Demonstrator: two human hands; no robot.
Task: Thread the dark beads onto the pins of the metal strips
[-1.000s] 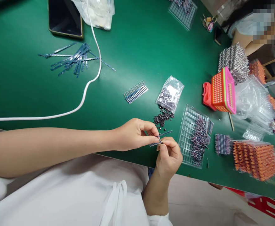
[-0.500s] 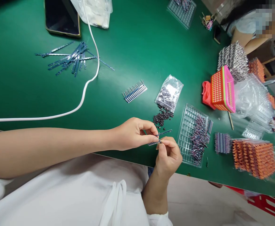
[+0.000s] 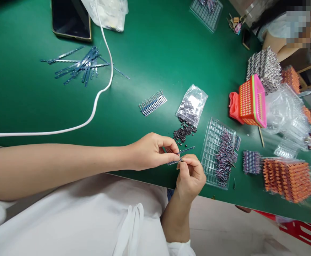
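Note:
Near the table's front edge, my left hand (image 3: 154, 151) pinches a thin dark blue strip (image 3: 188, 149), whose end sticks out past the fingertips. My right hand (image 3: 189, 175) meets it there, thumb and forefinger closed at the strip; whatever sits between those fingertips is too small to make out. Just beyond the hands lies a pile of small dark beads (image 3: 183, 134), spilling from a clear plastic bag (image 3: 192, 103). A clear compartment tray (image 3: 210, 156) is to the right of my right hand, with a heap of thin purplish pieces (image 3: 224, 156) on it.
A blue strip with a row of pins (image 3: 153, 104) lies mid-table. Loose blue strips (image 3: 87, 65), a phone (image 3: 71, 19) and a white cable (image 3: 95, 106) are to the left. Baskets (image 3: 247, 101) and orange stacks (image 3: 287, 179) stand right. Another person's arm (image 3: 287, 49) is far right.

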